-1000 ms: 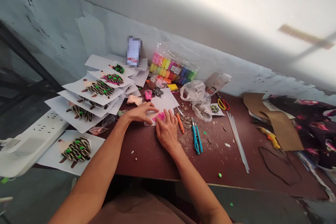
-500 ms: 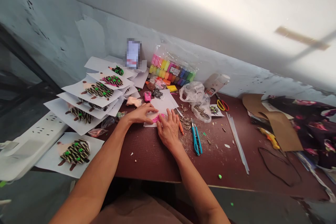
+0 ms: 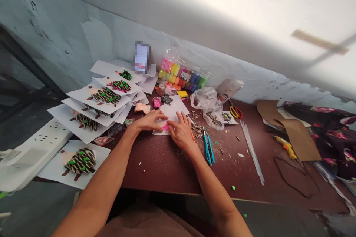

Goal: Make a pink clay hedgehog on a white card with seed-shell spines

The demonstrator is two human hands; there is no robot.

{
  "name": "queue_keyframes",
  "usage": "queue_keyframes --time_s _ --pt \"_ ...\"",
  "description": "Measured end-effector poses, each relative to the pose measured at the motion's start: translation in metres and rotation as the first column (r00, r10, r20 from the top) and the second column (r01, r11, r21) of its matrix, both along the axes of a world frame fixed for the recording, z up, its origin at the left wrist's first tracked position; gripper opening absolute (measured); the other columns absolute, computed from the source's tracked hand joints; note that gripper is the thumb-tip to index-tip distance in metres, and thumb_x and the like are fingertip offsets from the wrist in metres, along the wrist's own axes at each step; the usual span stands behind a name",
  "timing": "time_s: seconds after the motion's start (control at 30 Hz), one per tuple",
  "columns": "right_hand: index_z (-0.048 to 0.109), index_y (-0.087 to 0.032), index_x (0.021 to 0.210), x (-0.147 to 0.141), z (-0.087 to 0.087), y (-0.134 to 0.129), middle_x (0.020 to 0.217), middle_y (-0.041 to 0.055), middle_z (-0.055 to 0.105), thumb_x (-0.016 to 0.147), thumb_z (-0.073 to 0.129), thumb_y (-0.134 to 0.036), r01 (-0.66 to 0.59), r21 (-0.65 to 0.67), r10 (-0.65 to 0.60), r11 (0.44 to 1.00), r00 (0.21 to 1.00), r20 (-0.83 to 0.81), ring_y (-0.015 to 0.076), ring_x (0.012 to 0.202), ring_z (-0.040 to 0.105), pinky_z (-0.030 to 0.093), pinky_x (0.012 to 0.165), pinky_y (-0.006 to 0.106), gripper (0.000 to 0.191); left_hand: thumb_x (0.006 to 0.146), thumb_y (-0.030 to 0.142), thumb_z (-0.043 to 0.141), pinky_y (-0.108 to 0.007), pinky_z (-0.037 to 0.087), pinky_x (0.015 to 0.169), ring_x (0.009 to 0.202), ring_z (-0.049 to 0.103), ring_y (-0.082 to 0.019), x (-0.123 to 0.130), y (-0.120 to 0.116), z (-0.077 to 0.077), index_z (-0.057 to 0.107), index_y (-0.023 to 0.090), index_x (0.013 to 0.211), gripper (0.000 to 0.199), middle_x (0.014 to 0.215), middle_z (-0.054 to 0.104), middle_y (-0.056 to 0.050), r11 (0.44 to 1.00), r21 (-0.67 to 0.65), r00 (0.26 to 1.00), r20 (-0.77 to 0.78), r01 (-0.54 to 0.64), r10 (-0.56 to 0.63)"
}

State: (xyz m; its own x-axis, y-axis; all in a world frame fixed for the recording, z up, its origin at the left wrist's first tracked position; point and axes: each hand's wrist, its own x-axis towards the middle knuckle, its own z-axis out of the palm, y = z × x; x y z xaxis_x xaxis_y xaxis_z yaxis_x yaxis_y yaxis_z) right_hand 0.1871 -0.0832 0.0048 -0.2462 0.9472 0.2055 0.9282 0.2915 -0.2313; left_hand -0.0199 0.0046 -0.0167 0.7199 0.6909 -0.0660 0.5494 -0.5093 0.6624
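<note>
On the table, left hand and right hand press pink clay.

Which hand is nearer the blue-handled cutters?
Right hand: it sits just left of the blue-handled cutters, not touching them. The left hand lies farther left, beyond the right hand.

Sunflower seeds and blue craft knives block the right hand rightward.

Head cam faces fwd/down, close above L hand & R hand.
</note>
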Motion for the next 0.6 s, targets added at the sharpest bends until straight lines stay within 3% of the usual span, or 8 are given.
queue_keyframes --time_s 0.2,0.6 --pt "0.078 -0.028 0.112 -0.005 -0.004 -0.002 0.15 0.0118 0.052 0.099 0.057 -0.032 0.064 0.018 -0.063 0.998 0.996 -0.07 0.0347 0.147 0.036 0.033 0.114 0.058 0.025 0.074 0.04 0.075 -0.039 0.039 0.107 0.118 0.052 -0.027 0.0 0.0 0.0 0.064 0.029 0.134 0.062 0.127 0.057 -0.005 1.0 0.0 1.0 0.001 -0.003 0.003" --pt "0.08 -0.021 0.092 -0.021 -0.004 0.004 0.145 0.0132 0.058 0.097 0.06 -0.028 0.095 0.048 -0.093 0.994 0.995 -0.033 0.034 0.144 0.039 0.035 0.113 0.055 0.021 0.076 0.04 0.074 -0.04 0.037 0.109 0.12 0.051 -0.028 0.002 -0.002 0.002 0.064 0.027 0.134 0.061 0.128 0.056 -0.006 1.0 -0.007 1.0 -0.002 -0.011 0.011"
